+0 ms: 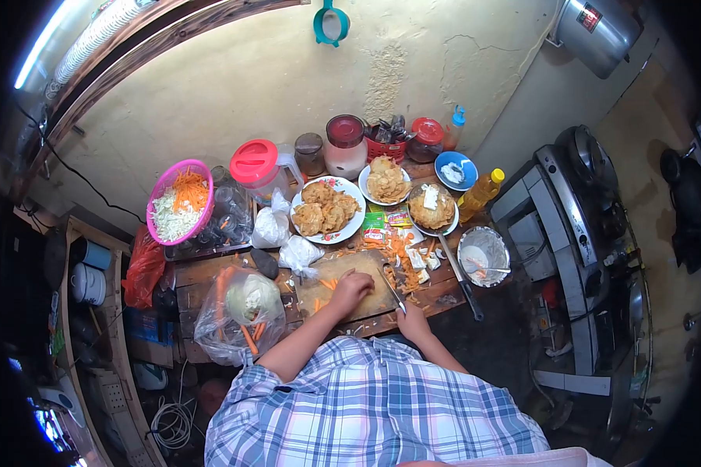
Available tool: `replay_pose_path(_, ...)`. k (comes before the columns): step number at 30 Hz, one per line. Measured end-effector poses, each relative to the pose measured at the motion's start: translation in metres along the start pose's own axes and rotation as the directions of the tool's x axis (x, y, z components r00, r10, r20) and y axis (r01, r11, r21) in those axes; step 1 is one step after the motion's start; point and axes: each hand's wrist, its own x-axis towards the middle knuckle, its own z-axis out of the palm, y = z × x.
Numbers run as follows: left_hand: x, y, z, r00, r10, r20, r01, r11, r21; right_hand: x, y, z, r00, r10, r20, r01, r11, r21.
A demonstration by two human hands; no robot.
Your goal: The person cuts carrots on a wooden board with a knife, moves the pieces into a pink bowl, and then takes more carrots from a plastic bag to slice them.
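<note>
My right hand (414,321) grips a knife (393,289), its blade pointing away from me over the right part of the wooden cutting board (378,305). On the board's middle rests my left hand (354,291), its fingers curled down; whatever they hold, if anything, is hidden. Cut carrot sticks (329,284) lie just left of those fingers. Carrot peelings (401,251) are scattered beyond the knife tip. To the left, a clear plastic bag (220,327) holds a pale round cabbage (255,300) and carrots.
Fritters fill a flowered plate (297,226) behind the board. A ladle (461,279) with a fritter reaches past the right table edge. Farther right stands a metal bowl (504,243) of batter. A pink basin (158,226) at left holds shredded vegetables. A stove (572,226) stands right.
</note>
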Motion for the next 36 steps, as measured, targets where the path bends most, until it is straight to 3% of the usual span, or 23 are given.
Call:
replay_pose_path(2,-0.007,-0.005,0.007,0.996,0.085,0.020,-0.086,0.995,0.054,-0.001,0.005,0.000,0.996,-0.082,-0.037,0.082,0.996,0.019)
replay_pose_path(8,-0.020,0.006,-0.011,0.998,0.038,0.050,-0.046,0.984,0.171,-0.008,0.011,0.005,0.991,-0.127,-0.028,0.129,0.990,0.062)
replay_pose_path(10,-0.021,0.007,-0.012,0.999,-0.004,-0.044,0.013,0.978,0.209,-0.008,0.009,0.007,0.993,-0.120,0.006,0.119,0.990,0.069)
replay_pose_path(12,-0.023,0.002,-0.009,0.999,-0.028,-0.022,0.032,0.976,0.214,-0.010,0.006,0.006,0.993,-0.110,0.038,0.107,0.991,0.075)
replay_pose_path(17,-0.019,-0.010,-0.002,0.997,-0.058,0.053,0.043,0.964,0.262,-0.009,-0.006,0.006,0.993,-0.106,0.059,0.106,0.994,0.003)
replay_pose_path(23,-0.014,-0.010,-0.005,0.996,0.030,0.080,-0.056,0.937,0.345,-0.007,-0.019,0.008,0.991,-0.109,0.077,0.114,0.991,-0.067)
replay_pose_path(36,-0.022,-0.012,0.003,0.997,0.076,-0.029,-0.061,0.936,0.346,-0.004,-0.025,-0.008,0.976,-0.121,0.182,0.160,0.962,-0.221)
